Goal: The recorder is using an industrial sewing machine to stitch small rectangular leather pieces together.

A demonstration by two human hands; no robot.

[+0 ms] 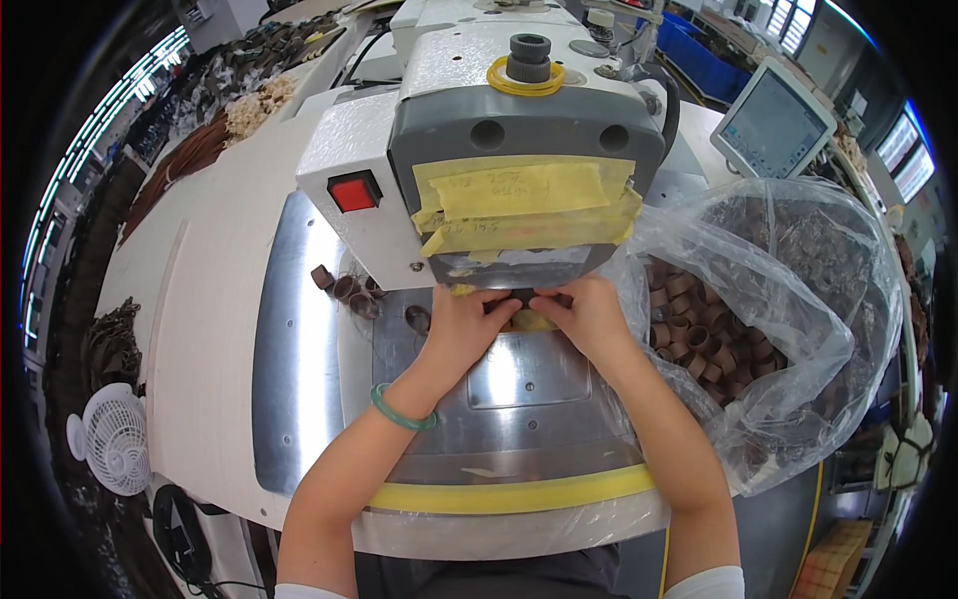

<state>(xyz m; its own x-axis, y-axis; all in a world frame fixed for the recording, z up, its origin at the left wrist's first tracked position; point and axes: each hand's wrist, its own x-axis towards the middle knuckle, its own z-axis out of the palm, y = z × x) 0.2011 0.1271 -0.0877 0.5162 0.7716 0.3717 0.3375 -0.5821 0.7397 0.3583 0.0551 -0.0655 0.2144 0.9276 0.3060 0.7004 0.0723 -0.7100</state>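
Note:
Under the front of a white and grey industrial sewing machine, both my hands meet at the work point. My left hand, with a green bangle on its wrist, is closed in a pinch. My right hand pinches from the other side, its thumb and fingertips close to the left ones. A small dark piece shows between the fingertips, mostly hidden by the fingers and machine. A yellowish patch lies just below them on the metal plate.
Left of my hands lie several loose brown loops. A clear plastic bag at the right holds many brown loops. A screen stands behind it. A white fan is at the table's left edge; yellow tape lines the front.

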